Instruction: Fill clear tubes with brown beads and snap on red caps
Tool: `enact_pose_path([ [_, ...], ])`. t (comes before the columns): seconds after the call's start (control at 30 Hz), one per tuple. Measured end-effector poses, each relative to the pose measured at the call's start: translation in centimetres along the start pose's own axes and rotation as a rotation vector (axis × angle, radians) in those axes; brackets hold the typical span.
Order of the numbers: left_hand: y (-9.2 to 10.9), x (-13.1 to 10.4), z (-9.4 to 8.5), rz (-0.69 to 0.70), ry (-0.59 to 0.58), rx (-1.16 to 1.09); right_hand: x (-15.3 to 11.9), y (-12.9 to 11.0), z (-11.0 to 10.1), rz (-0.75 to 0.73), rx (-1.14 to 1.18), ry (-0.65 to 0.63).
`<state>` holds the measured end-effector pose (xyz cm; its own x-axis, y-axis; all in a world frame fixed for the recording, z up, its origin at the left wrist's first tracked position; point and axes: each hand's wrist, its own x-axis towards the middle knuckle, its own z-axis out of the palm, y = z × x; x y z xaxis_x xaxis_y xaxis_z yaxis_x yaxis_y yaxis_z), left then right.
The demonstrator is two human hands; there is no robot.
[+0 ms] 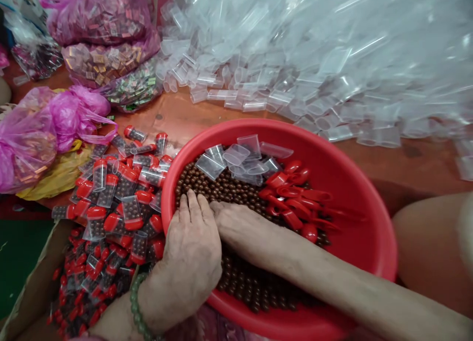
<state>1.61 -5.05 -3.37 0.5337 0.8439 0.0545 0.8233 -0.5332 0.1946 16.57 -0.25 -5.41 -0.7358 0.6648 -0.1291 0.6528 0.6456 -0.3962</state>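
A large red basin (369, 193) holds many small round brown balls (240, 195), with clear plastic containers (236, 156) and red caps (291, 198) lying on them. My left hand (194, 242), with a green bead bracelet (136, 301) at the wrist, reaches over the basin's left rim; its fingers stretch down onto the balls. Beside its fingertips, my right hand (232, 222) rests low among the balls, its forearm crossing the basin from the lower right. The right fingers are mostly hidden behind the left hand.
Filled containers with red caps (129, 208) are heaped left of the basin, some in a cardboard box (33, 277). Pink bags of wrapped pieces (103, 25) stand at the upper left. A great pile of clear containers (314, 60) spreads behind the basin.
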Motion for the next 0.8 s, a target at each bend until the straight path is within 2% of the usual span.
enact_pose_path([
  [0.1, -0.2, 0.2, 0.4, 0.001, -0.030, 0.020, 0.9, 0.8, -0.6, -0.010, 0.174, 0.014],
  [0.23, -0.6, 0.7, 0.5, -0.079, -0.039, -0.022, 1.0, 1.7, -1.5, 0.053, 0.360, 0.048],
  [0.37, -1.2, 1.0, -1.2, -0.120, 0.030, -0.245, 0.0, 1.8, -2.8, 0.098, 0.492, 0.101],
  [0.47, -1.9, 1.2, -2.7, -0.130, 0.054, -0.466, -1.0, 1.4, -4.0, 0.105, 0.607, 0.205],
  [0.57, -2.6, 1.7, -3.3, -0.112, -0.058, -0.693, -2.0, 0.8, -4.9, 0.073, 0.684, 0.316],
  [0.67, -2.8, 2.5, -3.3, -0.076, -0.203, -0.955, -2.9, 0.3, -5.4, 0.022, 0.747, 0.360],
  [0.8, -2.5, 3.3, -3.3, -0.104, -0.268, -1.211, -4.0, 0.0, -5.5, 0.046, 0.708, 0.379],
])
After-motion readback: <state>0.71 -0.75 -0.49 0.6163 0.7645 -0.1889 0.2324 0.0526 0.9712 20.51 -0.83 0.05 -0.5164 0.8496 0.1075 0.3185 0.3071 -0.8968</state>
